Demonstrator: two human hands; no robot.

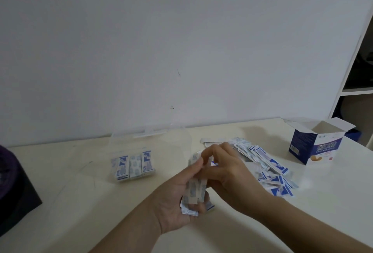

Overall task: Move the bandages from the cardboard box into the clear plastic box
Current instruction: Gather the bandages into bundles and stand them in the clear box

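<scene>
Presently the left hand (177, 198) is gripping a small stack of bandages (196, 188) above the table (80, 192) while the right hand (228, 168) is pinching its upper end, apparently squaring the strips to fit beside the three bundles (133, 165) standing in the clear plastic box (125, 141). More bandages are lying in a loose pile (268, 164) near the opened cardboard box (314, 143), whose floor is hidden. The clear box's walls are barely showing.

Dim, even, grey-blue indoor light; worktop (70, 222) shadows are faint and soft-edged. All is slightly blurred, most at the left hand (177, 202) and the bandages (194, 190) it holds. Far right of that hand, the shelf (355, 89) leans with wide-angle distortion.
</scene>
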